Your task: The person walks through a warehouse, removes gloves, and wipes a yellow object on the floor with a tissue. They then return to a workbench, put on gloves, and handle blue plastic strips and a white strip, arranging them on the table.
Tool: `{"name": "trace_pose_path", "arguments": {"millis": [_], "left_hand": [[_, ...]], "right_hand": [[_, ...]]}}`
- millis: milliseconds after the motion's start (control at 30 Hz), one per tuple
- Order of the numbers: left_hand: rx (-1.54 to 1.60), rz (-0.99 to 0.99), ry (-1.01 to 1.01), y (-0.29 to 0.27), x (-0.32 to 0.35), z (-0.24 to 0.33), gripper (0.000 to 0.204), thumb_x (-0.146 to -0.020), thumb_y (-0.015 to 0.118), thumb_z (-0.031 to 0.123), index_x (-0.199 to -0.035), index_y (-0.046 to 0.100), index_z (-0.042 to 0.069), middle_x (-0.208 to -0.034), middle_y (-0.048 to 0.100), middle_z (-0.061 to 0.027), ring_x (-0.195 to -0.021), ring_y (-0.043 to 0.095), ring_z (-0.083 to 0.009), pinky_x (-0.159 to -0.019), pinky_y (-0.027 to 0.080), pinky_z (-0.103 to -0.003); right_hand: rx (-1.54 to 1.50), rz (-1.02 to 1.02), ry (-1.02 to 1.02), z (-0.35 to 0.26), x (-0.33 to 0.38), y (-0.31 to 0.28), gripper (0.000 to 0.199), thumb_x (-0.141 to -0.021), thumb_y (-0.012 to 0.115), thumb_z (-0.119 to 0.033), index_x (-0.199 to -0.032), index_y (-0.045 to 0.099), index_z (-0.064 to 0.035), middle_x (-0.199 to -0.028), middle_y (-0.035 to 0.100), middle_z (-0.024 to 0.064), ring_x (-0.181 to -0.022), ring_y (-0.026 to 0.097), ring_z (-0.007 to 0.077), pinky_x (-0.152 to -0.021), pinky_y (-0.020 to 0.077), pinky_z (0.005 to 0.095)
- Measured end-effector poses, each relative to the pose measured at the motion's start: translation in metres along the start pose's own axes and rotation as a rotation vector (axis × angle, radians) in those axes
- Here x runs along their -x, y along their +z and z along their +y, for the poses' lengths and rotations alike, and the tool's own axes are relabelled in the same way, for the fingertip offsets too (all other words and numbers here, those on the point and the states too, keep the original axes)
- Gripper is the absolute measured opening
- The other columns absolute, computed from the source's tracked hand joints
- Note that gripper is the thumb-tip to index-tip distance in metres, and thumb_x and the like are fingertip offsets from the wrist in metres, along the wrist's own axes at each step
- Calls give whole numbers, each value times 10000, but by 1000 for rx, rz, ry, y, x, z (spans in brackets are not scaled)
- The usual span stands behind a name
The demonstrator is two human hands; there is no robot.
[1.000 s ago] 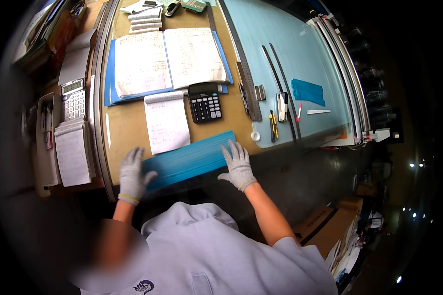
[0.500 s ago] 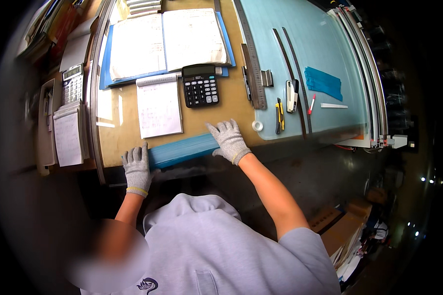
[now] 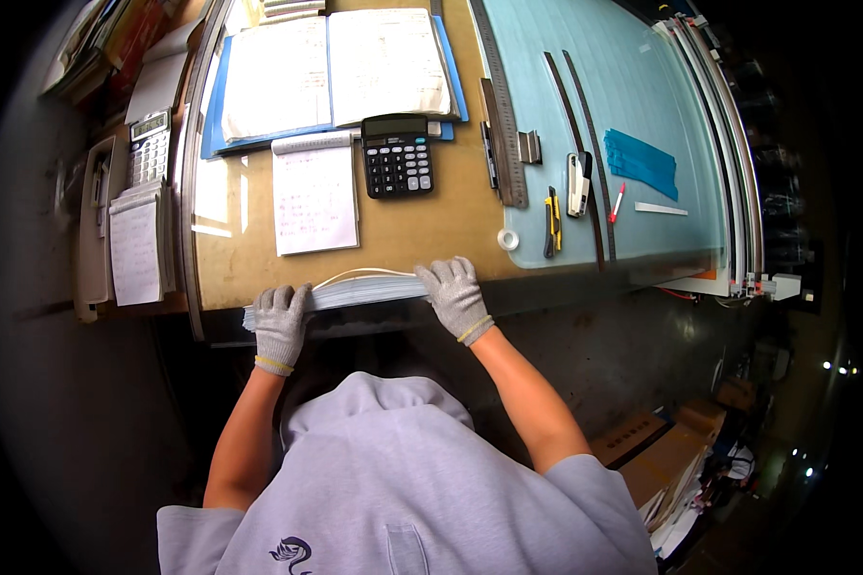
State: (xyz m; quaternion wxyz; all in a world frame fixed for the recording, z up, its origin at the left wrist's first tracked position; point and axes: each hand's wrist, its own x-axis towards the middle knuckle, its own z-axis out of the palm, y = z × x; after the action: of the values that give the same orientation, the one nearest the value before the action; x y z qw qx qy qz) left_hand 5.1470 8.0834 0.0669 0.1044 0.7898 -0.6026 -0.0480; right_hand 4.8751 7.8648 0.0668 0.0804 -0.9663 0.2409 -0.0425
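Observation:
A long bundle of thin pale blue-white strips point(image 3: 369, 292) lies along the near edge of the table, between my gloved hands. My left hand point(image 3: 280, 324), in a grey knit glove, has its fingers wrapped over the left end, and a bit of the bundle sticks out beyond it. My right hand point(image 3: 455, 297), gloved the same way, grips the other end with its fingers curled. Along the far side of the bundle, one cream-coloured strip bows up away from the rest. The undersides of both hands are hidden.
Beyond the bundle are a written notepad point(image 3: 314, 196), a black calculator point(image 3: 397, 158) and an open blue folder point(image 3: 388, 67). Rightward lie a steel ruler point(image 3: 505, 125), tape roll point(image 3: 507, 241), yellow cutter point(image 3: 552, 222), stapler point(image 3: 578, 185), red pen point(image 3: 618, 203) and blue strips point(image 3: 641, 163).
The bundle showed a blue face before and now shows a pale one. My left hand has closed over its end and moved slightly right; my right hand has shifted a little nearer and right.

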Motion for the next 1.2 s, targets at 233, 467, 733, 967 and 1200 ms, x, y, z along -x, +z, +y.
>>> {"name": "trace_pose_path", "arguments": {"millis": [233,467,733,967,1200], "left_hand": [[53,-62,104,-20,-34,41,1079,-593,881,347,-1512,358,126,-1442,459,-126,-1330,421,-367,-1139,311,-517],[72,-77,203,7,-50,64,874,-745,772,336,-1499,397,98,-1114,554,-107,-1070,544,-298,-977,426,-472],[84,-119,181,6,-53,62,878,-707,811,285,-1465,421,76,-1140,543,-121,-1068,531,-322,-965,429,-472],[96,-35,215,19,-44,60,556,-768,747,243,-1271,568,89,-1112,561,-135,-1044,538,-348,-931,439,-489],[111,-76,64,-2,-25,38,695,-730,795,205,-1351,515,65,-1181,556,-163,-1105,516,-376,-1004,405,-506]], "right_hand": [[-93,44,94,-4,8,-4,700,-659,827,-228,-1311,585,-147,-1160,561,80,-1150,528,300,-1090,338,528],[-507,289,637,8,39,0,1095,-651,887,-206,-1550,271,-103,-1554,322,173,-1410,348,397,-1156,332,483],[-722,309,556,-21,24,11,1071,-722,803,-43,-1585,170,-85,-1611,247,201,-1469,286,378,-1197,287,394],[-66,6,331,-13,17,-12,885,-744,770,-328,-1520,372,-180,-1586,312,122,-1502,159,399,-1202,120,601],[-112,111,142,-8,11,17,401,-806,638,-157,-1206,616,-167,-1127,568,54,-1147,535,262,-1147,309,500]]}}
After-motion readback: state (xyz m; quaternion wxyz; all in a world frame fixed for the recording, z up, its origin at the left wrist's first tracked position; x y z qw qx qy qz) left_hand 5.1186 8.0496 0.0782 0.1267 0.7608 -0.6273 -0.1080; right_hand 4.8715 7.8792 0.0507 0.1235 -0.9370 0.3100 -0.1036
